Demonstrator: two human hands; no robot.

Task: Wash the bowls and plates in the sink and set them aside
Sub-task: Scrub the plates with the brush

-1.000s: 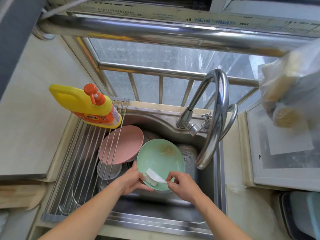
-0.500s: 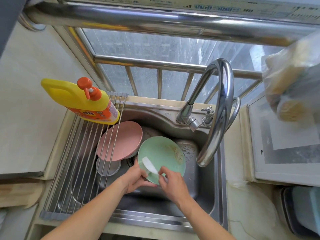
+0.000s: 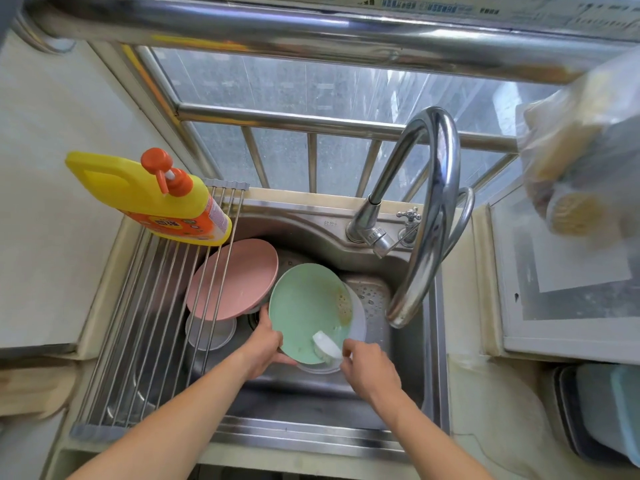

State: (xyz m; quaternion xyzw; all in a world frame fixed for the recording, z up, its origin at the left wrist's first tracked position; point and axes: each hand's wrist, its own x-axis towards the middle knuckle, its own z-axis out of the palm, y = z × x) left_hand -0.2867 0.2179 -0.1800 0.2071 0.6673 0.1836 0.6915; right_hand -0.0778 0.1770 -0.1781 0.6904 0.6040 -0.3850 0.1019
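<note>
A pale green plate (image 3: 304, 306) is tilted up over the steel sink (image 3: 311, 393), with brownish residue near its right edge. My left hand (image 3: 265, 344) grips its lower left rim. My right hand (image 3: 369, 367) pinches a small white sponge (image 3: 325, 346) against the plate's lower part. A white bowl (image 3: 358, 318) shows just behind the green plate. A pink plate (image 3: 232, 278) leans at the sink's left, partly under the rack, above a small clear bowl (image 3: 209, 332).
A roll-up steel drying rack (image 3: 145, 323) spans the sink's left side, with a yellow detergent bottle (image 3: 152, 199) at its far end. The curved faucet (image 3: 426, 216) arches over the right side. A plastic bag (image 3: 581, 150) hangs at the upper right.
The green plate has been tilted more upright and turned. My right hand and the sponge slid down to the plate's lower edge. The view shifted lower.
</note>
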